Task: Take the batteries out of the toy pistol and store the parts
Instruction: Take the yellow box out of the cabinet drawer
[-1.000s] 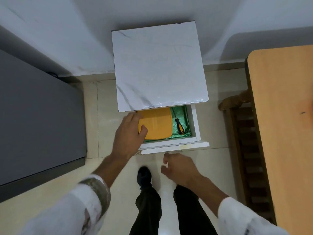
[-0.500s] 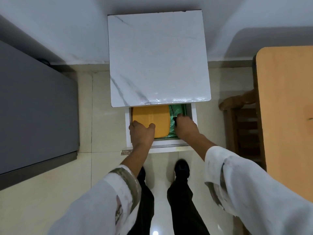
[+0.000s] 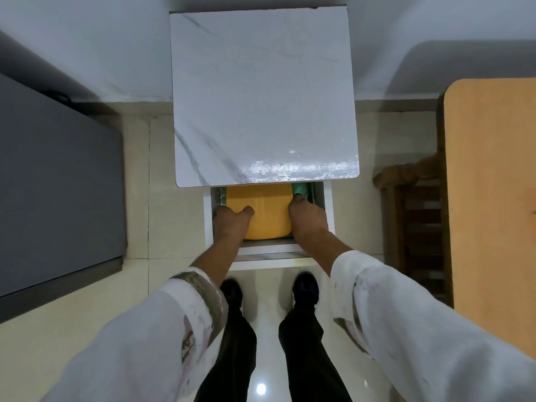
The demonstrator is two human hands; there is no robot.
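Two bare hands reach into the pulled-out drawer (image 3: 328, 204) of a small white cabinet whose square top (image 3: 262, 94) carries a glossy, grey-veined marble pattern. Inside the drawer lies a flat yellow box (image 3: 268, 211) with rounded corners and a smooth, matte plastic look; it fills most of the visible drawer space, its far edge hidden under the cabinet top. The left hand (image 3: 230, 223) presses against the box's left side, thumb laid over the lid, the other fingers tucked down between box and drawer wall. The right hand (image 3: 307, 217) clasps the right side in the same way, thumb tip at the far right corner, fingers out of sight below. Both hands thus grip the box between them. Crinkled green sheeting (image 3: 304, 190) lines the drawer just beyond the right thumb. The toy pistol and batteries are not visible; whether they sit in the box cannot be told. White, stained sleeves cover both forearms. Dark shoes stand on shiny cream floor tiles (image 3: 136, 192). A dull grey slab (image 3: 58, 181) lies to the left, a rounded tan wooden tabletop (image 3: 493, 184) to the right.
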